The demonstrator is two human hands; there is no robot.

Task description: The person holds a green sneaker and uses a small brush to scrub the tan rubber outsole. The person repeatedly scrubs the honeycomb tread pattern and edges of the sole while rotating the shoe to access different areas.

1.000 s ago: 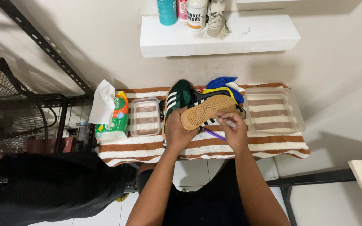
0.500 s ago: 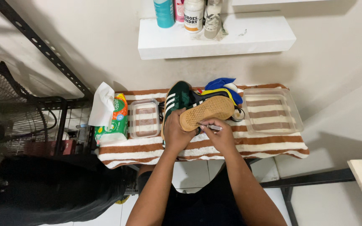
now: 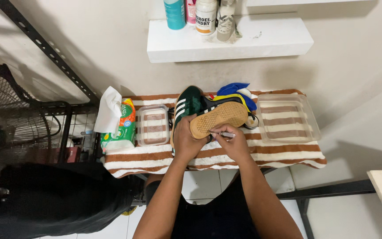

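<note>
My left hand (image 3: 187, 142) grips a dark green sneaker with white stripes (image 3: 190, 103), turned so its tan gum sole (image 3: 219, 118) faces up. My right hand (image 3: 231, 144) pinches a small thin tool with a pale tip (image 3: 225, 134) against the near edge of that sole. Both hands hover over a brown and white striped towel (image 3: 284, 152) spread on a low table. A second shoe with black, yellow and blue parts (image 3: 233, 95) lies just behind the held one.
A clear lidded tub (image 3: 153, 125) and a green pack of wet wipes (image 3: 121, 126) with a tissue sticking up lie left of the shoe. A larger clear tray (image 3: 287, 117) lies to the right. Several bottles stand on a white wall shelf (image 3: 244, 42). A black rack (image 3: 63, 110) stands at left.
My right hand has slid left along the sole's near edge, and the thin tool now touches the sole. The left hand keeps its hold on the sneaker.
</note>
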